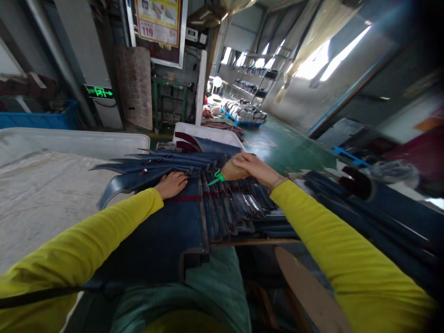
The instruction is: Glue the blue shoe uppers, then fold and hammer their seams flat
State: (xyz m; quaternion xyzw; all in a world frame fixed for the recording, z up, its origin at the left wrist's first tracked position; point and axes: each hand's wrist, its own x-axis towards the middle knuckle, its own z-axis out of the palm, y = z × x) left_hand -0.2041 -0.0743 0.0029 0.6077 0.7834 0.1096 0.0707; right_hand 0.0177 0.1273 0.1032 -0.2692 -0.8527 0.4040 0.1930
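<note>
My right hand [252, 165] is wrapped round a squeeze bottle [233, 171] of amber-brown liquid. Its green nozzle points down and to the left, close above the edges of the dark blue sheets [225, 210]. These flat sheets overlap in a fanned row, and some edges look wet and shiny. Under my left hand [171, 184] lies the nearest dark blue sheet [163, 231], crossed by a dark red stripe. The left fingers lie flat on it, stretched out. Behind, several curved ends of the sheets [128, 163] stick out to the left.
A white tub [114, 140] with pale cloth in it stands at left, and another white bin [208, 132] stands behind the sheets. More dark blue pieces [374, 208] lie at right. Farther back are a green workbench [169, 90], a loaded blue pallet [243, 119] and racks [255, 78].
</note>
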